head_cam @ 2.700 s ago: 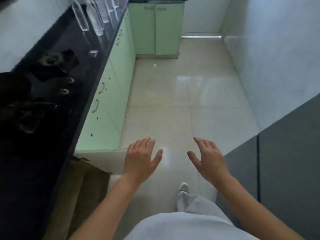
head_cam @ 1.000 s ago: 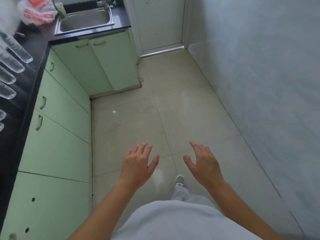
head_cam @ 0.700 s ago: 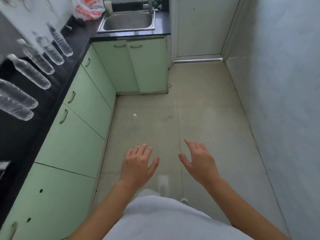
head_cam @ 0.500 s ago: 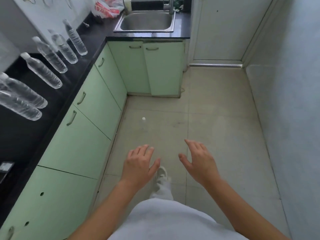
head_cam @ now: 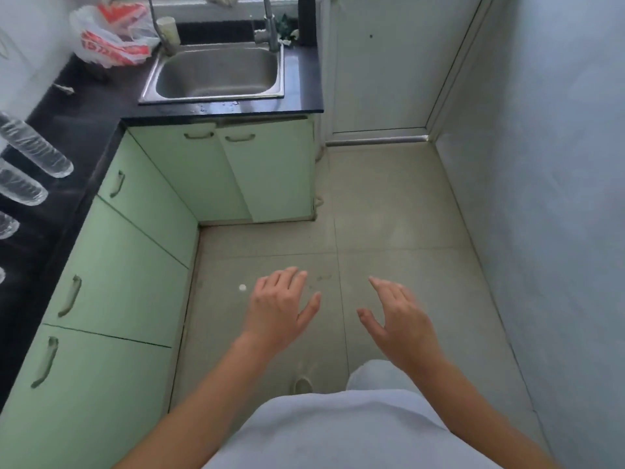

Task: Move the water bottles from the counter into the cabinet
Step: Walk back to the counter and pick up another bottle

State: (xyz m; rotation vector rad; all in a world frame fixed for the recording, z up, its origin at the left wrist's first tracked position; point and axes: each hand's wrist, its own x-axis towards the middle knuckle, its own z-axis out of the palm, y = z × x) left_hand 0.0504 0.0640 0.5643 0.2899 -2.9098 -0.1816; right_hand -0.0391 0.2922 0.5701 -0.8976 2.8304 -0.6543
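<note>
Several clear plastic water bottles [head_cam: 32, 148] stand on the black counter [head_cam: 81, 130] at the far left edge of the view, partly cut off. Below the counter run light green cabinets [head_cam: 125, 272] with their doors shut. My left hand [head_cam: 282, 309] and my right hand [head_cam: 400, 319] hover over the floor in the middle of the view, fingers spread and holding nothing. Both hands are well to the right of the bottles.
A steel sink [head_cam: 216, 74] with a tap sits in the far counter, a red and white plastic bag [head_cam: 111, 35] beside it. A white door [head_cam: 385, 62] is at the back. A grey wall [head_cam: 548, 198] bounds the right. A small white speck [head_cam: 242, 287] lies on the tiled floor.
I have walked forward along the kitchen; the sink and far cabinets are closer and the bottles have slid to the left edge. Both hands stay spread and hold nothing.
</note>
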